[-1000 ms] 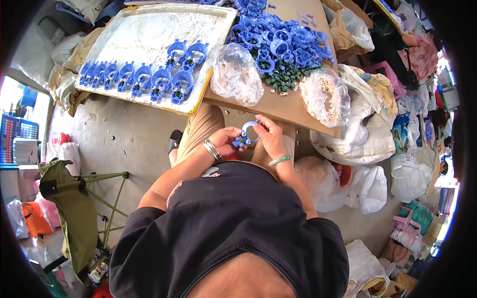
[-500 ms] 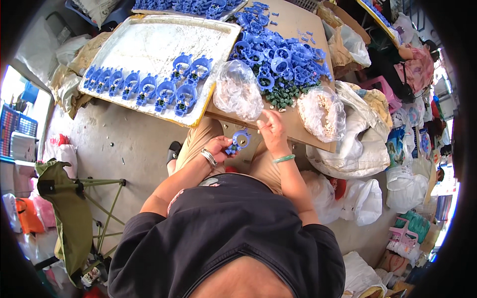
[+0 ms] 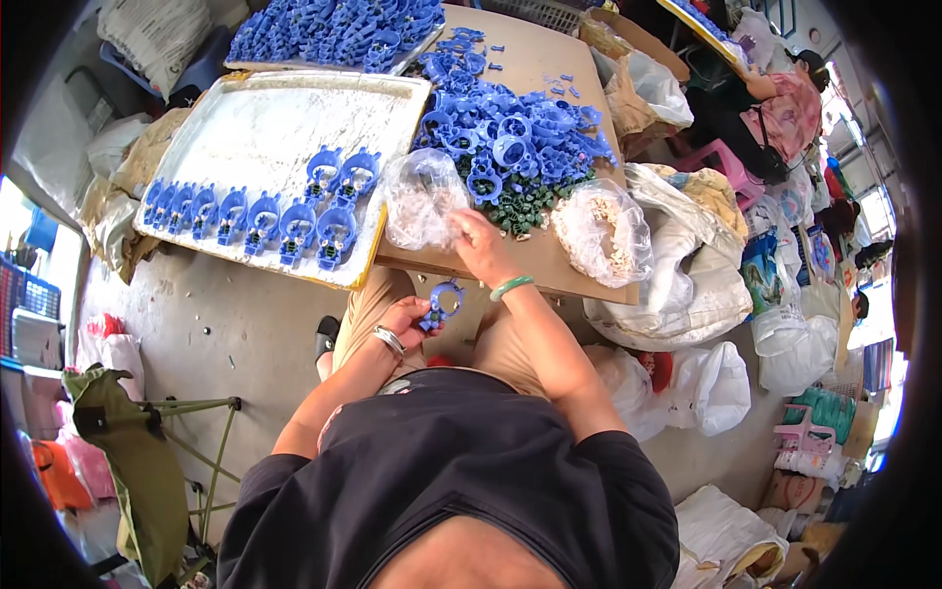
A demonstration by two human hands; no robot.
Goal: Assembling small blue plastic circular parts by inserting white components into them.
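Observation:
My left hand (image 3: 404, 318) holds a blue plastic ring-shaped toy part (image 3: 447, 297) above my lap, its loop pointing away from my palm. My right hand (image 3: 484, 249) is at the table's near edge, with bent fingertips against the right side of a clear plastic bag (image 3: 428, 202) of small pale pieces. What those fingertips pinch, if anything, is too small to make out. Beyond that bag lies a heap of blue plastic parts (image 3: 510, 128), with small dark green pieces (image 3: 530, 208) at its near side.
On the left, a white foam tray (image 3: 245, 118) carries several blue ring toys (image 3: 337, 234) standing in rows. Another open bag of pale pieces (image 3: 601, 236) sits at the right table corner. A green folding stool (image 3: 132, 442) stands left; white sacks (image 3: 677, 285) lie right. Another person (image 3: 785, 113) sits far right.
My right hand has moved left from the gap between the bags to the left bag, and its fingers have drawn together. The left hand keeps hold of the toy part. The whole view has shifted.

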